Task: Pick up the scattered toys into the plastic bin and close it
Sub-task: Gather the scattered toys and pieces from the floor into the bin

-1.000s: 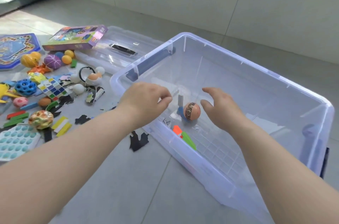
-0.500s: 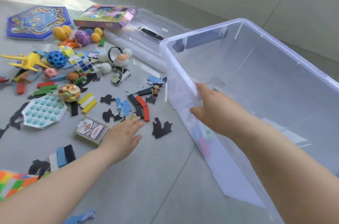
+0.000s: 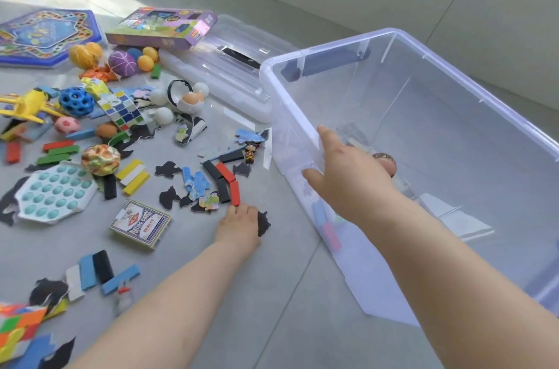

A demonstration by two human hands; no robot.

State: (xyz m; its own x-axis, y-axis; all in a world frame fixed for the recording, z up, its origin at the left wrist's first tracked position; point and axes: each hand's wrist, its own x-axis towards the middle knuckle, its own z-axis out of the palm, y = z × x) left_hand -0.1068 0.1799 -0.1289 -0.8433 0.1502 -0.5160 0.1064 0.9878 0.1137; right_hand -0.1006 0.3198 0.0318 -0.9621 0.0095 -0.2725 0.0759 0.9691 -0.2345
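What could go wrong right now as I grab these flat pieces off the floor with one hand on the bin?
The left hand is reaching for a thin black puzzle piece lying flat on the tile; it may be hard to pinch and slide away. The right hand rests on the plastic bin rim, so leaning could tip or shove it. The lid has a purple box resting on it, which must be moved before closing.
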